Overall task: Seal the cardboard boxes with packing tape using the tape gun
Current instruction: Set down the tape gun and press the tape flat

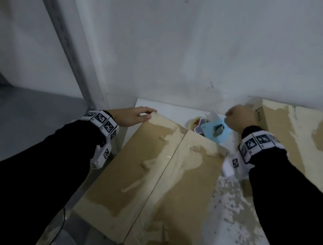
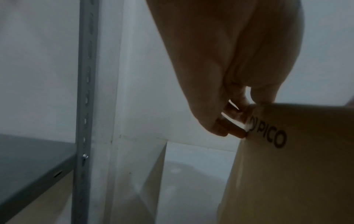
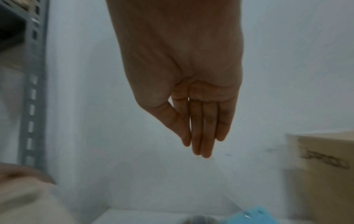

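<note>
Dim, soft, blurry wide-angle views

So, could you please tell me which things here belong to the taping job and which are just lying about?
For the job: middle box, its far corner held by the left grip; blue tape gun, the right grip open close by; box on the right, likely next.
Lying about: metal shelf; white table, only the work surface.

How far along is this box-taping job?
Barely begun. Done: the front box has its flaps closed at the seam. In hand: the left hand holds its far corner; the right hand hovers, fingers straight, over the tape gun, not gripping it. Left: grabbing the gun, taping the seam, where no tape strip shows, then perhaps the second box.
</note>
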